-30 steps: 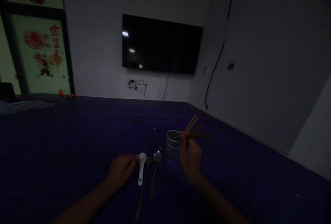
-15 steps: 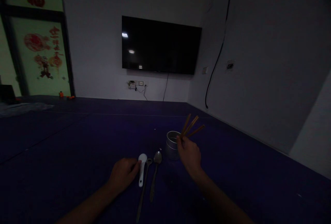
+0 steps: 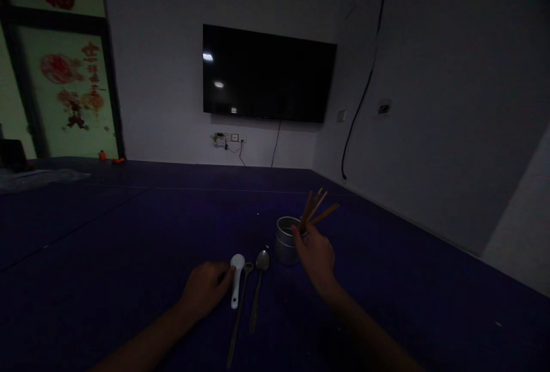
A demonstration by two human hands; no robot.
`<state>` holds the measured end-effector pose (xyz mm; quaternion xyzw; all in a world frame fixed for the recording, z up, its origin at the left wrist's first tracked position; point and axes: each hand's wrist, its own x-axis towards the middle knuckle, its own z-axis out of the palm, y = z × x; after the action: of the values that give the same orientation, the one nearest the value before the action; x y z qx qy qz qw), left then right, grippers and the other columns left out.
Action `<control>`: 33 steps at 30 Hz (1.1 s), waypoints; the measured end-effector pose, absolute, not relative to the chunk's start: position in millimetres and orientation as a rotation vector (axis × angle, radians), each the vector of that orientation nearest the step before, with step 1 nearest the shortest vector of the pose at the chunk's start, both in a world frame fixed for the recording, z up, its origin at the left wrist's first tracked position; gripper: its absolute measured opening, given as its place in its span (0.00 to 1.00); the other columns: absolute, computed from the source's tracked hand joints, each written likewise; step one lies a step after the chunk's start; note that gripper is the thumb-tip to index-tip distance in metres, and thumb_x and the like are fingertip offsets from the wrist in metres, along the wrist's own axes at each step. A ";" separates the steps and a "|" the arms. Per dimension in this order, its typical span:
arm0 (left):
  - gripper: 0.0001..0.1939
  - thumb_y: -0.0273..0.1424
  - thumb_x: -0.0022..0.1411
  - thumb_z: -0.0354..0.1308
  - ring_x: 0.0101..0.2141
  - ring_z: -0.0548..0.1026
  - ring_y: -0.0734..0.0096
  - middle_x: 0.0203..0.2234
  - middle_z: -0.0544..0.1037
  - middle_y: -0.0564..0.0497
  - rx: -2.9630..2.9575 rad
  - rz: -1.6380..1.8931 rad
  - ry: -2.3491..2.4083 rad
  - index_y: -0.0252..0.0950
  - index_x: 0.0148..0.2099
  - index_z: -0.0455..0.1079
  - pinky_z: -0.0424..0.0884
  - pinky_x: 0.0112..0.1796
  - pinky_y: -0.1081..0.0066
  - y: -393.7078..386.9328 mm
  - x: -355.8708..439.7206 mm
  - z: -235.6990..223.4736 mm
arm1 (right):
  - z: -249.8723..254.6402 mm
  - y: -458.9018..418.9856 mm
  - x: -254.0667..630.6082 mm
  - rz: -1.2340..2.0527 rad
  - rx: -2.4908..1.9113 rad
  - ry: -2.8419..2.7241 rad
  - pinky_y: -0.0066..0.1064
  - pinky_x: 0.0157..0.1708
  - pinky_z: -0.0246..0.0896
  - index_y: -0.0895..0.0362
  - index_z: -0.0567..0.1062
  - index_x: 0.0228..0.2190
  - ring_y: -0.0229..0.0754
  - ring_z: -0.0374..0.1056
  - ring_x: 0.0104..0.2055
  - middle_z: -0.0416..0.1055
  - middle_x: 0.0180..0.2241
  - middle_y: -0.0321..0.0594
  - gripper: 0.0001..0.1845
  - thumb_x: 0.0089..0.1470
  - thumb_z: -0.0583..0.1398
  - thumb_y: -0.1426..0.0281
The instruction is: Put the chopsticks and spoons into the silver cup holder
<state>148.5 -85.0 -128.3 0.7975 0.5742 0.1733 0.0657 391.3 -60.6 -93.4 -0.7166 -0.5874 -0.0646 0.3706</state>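
Observation:
On the dark blue floor a white soup spoon (image 3: 235, 290), a long-handled metal utensil (image 3: 238, 321) and a metal spoon (image 3: 256, 297) lie side by side. My left hand (image 3: 206, 289) rests at the white spoon, thumb and fingertips closed at its neck. To the right stands a grey metal cup (image 3: 285, 249), upright. My right hand (image 3: 315, 254) is closed around several wooden chopsticks (image 3: 317, 206) at the cup's right rim. Their upper ends fan out above my fingers. Their lower ends are hidden behind the hand, so whether they reach into the cup cannot be seen.
A black television (image 3: 268, 74) hangs on the far wall above sockets (image 3: 232, 138) and wires. A black cable (image 3: 363, 97) runs down the right wall. Clear plastic sheeting (image 3: 43, 178) and small orange objects (image 3: 117, 161) lie near the glass door (image 3: 69, 91) at left.
The chopsticks have shifted slightly in my right hand; their tops are spread differently and sit a little further left. My left hand and the spoons have stayed in place.

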 end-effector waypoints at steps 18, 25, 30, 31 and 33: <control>0.23 0.39 0.65 0.37 0.25 0.72 0.72 0.23 0.76 0.51 2.410 0.455 1.748 0.36 0.30 0.70 0.55 0.24 0.75 -86.6 149.7 -127.7 | -101.6 -74.8 375.3 -0.459 -1.085 -1.272 0.25 0.20 0.52 0.63 0.52 0.59 0.33 0.56 0.15 0.60 0.15 0.25 0.34 0.56 0.55 0.62; 0.19 0.40 0.62 0.43 0.26 0.73 0.71 0.25 0.77 0.51 2.434 0.363 1.784 0.37 0.30 0.70 0.56 0.25 0.74 -88.2 151.3 -125.5 | -132.1 -100.7 342.7 -0.633 -0.646 -2.153 0.29 0.23 0.54 0.58 0.72 0.39 0.36 0.67 0.22 0.73 0.23 0.38 0.12 0.58 0.51 0.71; 0.18 0.40 0.61 0.44 0.28 0.74 0.68 0.24 0.77 0.50 2.479 0.332 1.826 0.38 0.28 0.70 0.56 0.25 0.73 -92.4 154.1 -124.6 | -144.4 -103.3 327.7 -0.440 -0.761 -2.414 0.29 0.22 0.53 0.57 0.72 0.29 0.37 0.68 0.22 0.73 0.22 0.37 0.15 0.60 0.48 0.69; 0.18 0.40 0.60 0.44 0.28 0.74 0.68 0.24 0.77 0.50 2.478 0.322 1.837 0.38 0.29 0.70 0.57 0.26 0.73 -92.9 154.6 -124.5 | -144.5 -102.6 327.1 -0.400 -0.809 -2.451 0.29 0.22 0.53 0.56 0.72 0.28 0.38 0.69 0.23 0.74 0.23 0.37 0.15 0.59 0.48 0.68; 0.18 0.40 0.60 0.44 0.28 0.74 0.67 0.24 0.77 0.50 2.471 0.306 1.856 0.37 0.29 0.70 0.58 0.26 0.73 -93.6 155.4 -124.4 | -143.1 -101.3 326.9 -0.330 -0.906 -2.528 0.28 0.23 0.53 0.56 0.72 0.27 0.38 0.70 0.25 0.75 0.25 0.37 0.15 0.59 0.49 0.67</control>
<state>155.4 -93.6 -124.4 0.7955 0.5975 0.0987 0.0180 326.9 -101.3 -143.1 -0.3269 -0.9123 -0.1189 0.2161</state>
